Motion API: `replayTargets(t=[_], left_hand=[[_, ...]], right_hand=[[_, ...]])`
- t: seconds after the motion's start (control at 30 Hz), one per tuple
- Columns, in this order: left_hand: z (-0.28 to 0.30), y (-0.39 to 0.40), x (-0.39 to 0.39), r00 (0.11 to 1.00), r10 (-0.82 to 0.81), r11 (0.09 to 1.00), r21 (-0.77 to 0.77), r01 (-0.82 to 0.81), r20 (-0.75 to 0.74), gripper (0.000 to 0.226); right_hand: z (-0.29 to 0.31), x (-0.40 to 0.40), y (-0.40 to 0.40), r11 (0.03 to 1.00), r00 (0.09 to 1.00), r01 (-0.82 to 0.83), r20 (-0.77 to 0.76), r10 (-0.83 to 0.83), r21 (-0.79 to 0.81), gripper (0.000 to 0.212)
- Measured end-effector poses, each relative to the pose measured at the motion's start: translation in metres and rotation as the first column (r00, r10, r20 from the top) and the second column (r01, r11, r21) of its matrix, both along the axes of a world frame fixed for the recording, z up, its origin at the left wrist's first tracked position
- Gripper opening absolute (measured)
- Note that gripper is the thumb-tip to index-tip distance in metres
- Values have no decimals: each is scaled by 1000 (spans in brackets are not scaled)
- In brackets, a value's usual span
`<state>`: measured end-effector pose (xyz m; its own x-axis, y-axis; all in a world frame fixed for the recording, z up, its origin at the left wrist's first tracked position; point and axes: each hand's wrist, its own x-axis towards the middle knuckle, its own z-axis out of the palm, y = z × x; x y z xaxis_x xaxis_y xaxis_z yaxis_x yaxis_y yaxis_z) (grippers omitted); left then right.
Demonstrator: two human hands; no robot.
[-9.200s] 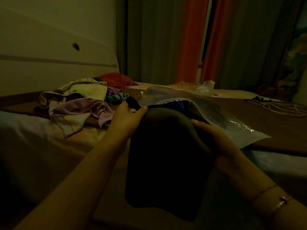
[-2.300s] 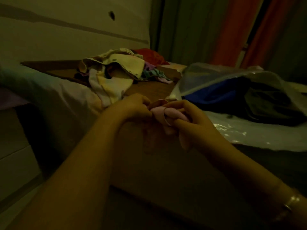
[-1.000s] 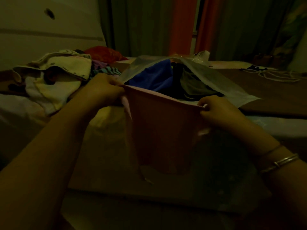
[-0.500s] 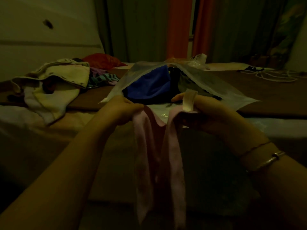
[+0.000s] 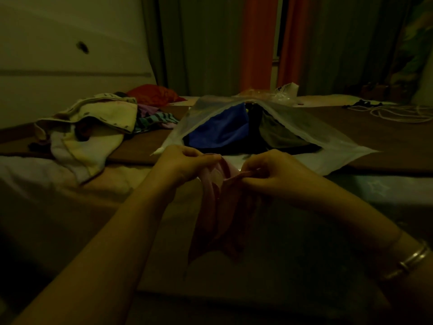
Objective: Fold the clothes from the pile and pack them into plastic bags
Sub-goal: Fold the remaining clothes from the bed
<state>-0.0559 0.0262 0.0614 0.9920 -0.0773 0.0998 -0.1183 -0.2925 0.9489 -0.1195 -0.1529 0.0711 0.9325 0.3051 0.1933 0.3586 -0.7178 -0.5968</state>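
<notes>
1. Near centre of view, just below the bag mouth: left hand (image 5: 185,161) & right hand (image 5: 276,170) both pinch the top edge of a pink garment (image 5: 220,212), grip clamped on cloth each side, hands close together.
2. Garment hangs down twd 6 o'clock in loose vertical folds, not yet a neat packet; I'd judge folding is mid-way.
3. Plastic bag (image 5: 328,141) lies open at 12 o'clock from the hands, on the dark surface (image 5: 386,137). Already inside: a blue item (image 5: 220,130) & dark/grey clothes beside it, so part of the packing looks done.
4. Pile (image 5: 93,127) sits at 10 o'clock, well apart from the bag: cream/white pieces, striped bit, red item (image 5: 152,95) behind. Several left to fold.
5. More crumpled plastic (image 5: 285,92) behind the bag at 12 o'clock, prob. spare bags.
6. Est. progress: under half; pink piece needs finishing & bagging, then the rest.
</notes>
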Motion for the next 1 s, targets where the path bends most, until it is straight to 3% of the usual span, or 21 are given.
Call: replayTargets(t=[0.1, 0.17, 0.23, 0.3, 0.4, 0.53, 0.6, 0.73, 1.0], left_hand=[[1, -2, -1, 990, -97, 995, -46, 93, -99, 22], [0, -4, -1, 968, -173, 982, -104, 156, -181, 25], [0, -6, -2, 942, -235, 964, -180, 195, -240, 41], [2, -7, -2, 917, -301, 934, -275, 229, -261, 42], [5, -7, -5, 922, -313, 921, -312, 235, -230, 27], [4, -5, -4, 954, -246, 920, -350, 174, -170, 46], [3, -3, -4, 972, -187, 923, -364, 124, -142, 34], [-1, -1, -6, 1000, -26, 972, -235, 26, 2, 13], [4, -8, -16, 971, -233, 938, -276, 211, -47, 23]], right_hand=[[-2, 2, -1, 983, 987, 18, 160, 11, -181, 18], [-6, 5, -1, 979, 961, 33, 275, 24, -201, 13], [-8, 10, -1, 987, 942, 2, 331, 51, -158, 5], [-8, 12, 1, 997, 954, -41, 293, 57, -63, 4], [-10, 15, 2, 1000, 957, -17, 290, 18, -6, 20], [-12, 18, 1, 999, 968, 24, 250, -31, 32, 15], [-10, 17, 0, 998, 972, 16, 234, -31, 66, 12], [-8, 17, -3, 992, 975, 14, 216, -42, 127, 12], [-15, 22, 3, 987, 972, 11, 232, -49, 161, 22]])
